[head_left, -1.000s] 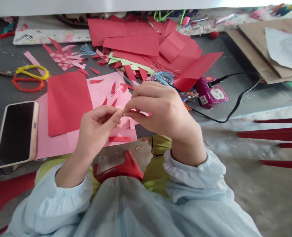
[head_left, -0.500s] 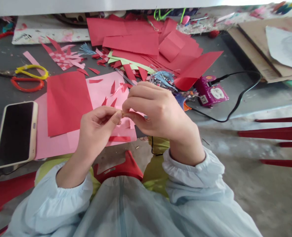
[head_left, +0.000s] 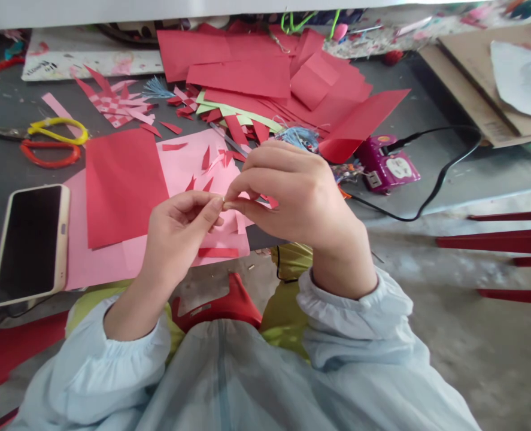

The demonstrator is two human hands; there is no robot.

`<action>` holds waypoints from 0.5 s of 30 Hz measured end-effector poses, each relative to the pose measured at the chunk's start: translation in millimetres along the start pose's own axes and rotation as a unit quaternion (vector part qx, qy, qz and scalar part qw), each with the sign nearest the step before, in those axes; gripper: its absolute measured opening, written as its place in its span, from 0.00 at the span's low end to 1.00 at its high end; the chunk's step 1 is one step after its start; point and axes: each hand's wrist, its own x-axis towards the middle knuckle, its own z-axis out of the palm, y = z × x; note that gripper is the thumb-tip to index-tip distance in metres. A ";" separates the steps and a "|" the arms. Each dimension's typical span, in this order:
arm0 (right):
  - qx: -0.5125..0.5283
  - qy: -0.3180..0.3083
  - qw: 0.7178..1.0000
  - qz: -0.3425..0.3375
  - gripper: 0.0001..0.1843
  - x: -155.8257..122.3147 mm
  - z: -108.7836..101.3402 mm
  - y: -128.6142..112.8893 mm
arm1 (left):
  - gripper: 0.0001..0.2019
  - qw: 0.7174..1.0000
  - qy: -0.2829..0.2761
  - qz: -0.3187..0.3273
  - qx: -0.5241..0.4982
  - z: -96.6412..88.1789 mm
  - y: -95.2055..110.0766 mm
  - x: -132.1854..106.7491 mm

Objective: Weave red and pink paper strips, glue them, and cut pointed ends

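My left hand (head_left: 179,230) and my right hand (head_left: 292,194) meet fingertip to fingertip above the table's front edge. Each is closed in a pinch of thumb and forefinger. Something tiny may sit between the tips, but it is too small to name. Below and behind them lies a pink sheet (head_left: 112,266) with several red paper scraps (head_left: 206,158) on it. A red paper rectangle (head_left: 126,191) rests on the pink sheet, left of my left hand.
Yellow-and-red-handled scissors (head_left: 52,157) and a phone (head_left: 29,245) lie at left. Behind are a woven paper piece (head_left: 115,105) and stacked red paper (head_left: 238,81). A purple box (head_left: 388,167) with a black cable (head_left: 431,191) and cardboard (head_left: 467,90) are at right.
The right hand's fingers have shifted slightly, with a little more gap between thumb and forefinger behind the tips. The left hand keeps its pinch almost in place.
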 end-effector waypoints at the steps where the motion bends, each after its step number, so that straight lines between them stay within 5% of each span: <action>1: -0.003 -0.002 1.000 0.004 0.10 0.2 0.3 -0.7 | 0.06 1.000 0.000 -0.001 0.000 -0.2 0.1 0.1; 15: 0.018 0.031 0.999 0.001 0.15 0.1 14.2 -3.4 | 0.09 0.998 0.023 0.007 0.055 -0.6 3.0 -0.7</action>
